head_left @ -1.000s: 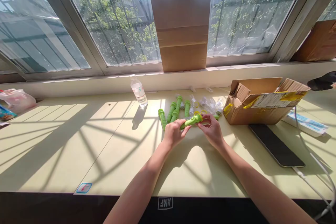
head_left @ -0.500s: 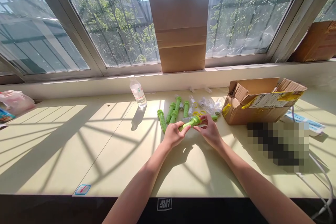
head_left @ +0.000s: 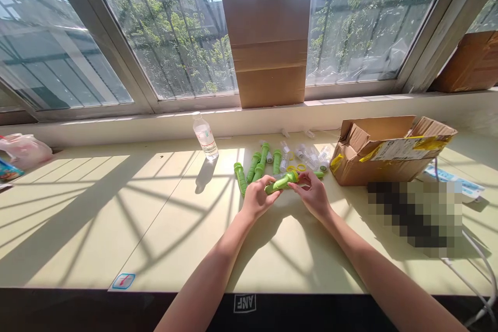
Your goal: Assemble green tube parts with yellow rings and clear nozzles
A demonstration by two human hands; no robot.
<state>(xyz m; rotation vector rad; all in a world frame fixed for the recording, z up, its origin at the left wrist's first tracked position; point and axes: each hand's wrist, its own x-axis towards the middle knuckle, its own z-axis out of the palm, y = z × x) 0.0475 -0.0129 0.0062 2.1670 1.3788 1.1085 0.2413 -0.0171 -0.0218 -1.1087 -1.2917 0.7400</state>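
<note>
Left hand (head_left: 257, 198): grip pinching the plain end of the green tube (head_left: 280, 183), thumb against fingers.
Right hand (head_left: 313, 194): grip pinching the wider head end of the same tube; exact fingertip contact too small to read.
Green tube: between the two hands, slanted, head end up and to the right, on the near side of the parts pile.
Spare green tubes (head_left: 240, 179): several lying beyond the left hand, some touching.
Clear plastic pieces (head_left: 310, 155): loose, beyond the right hand.
Yellow rings (head_left: 301, 167): among the clear pieces, just beyond the right hand.
Cardboard box (head_left: 377, 168): flaps up, on the tabletop (head_left: 155, 218) right of the parts.
Bottle (head_left: 206, 140): upright, left of the parts, liquid inside.
Power strip (head_left: 472, 190): right of the box, partly hidden.
</note>
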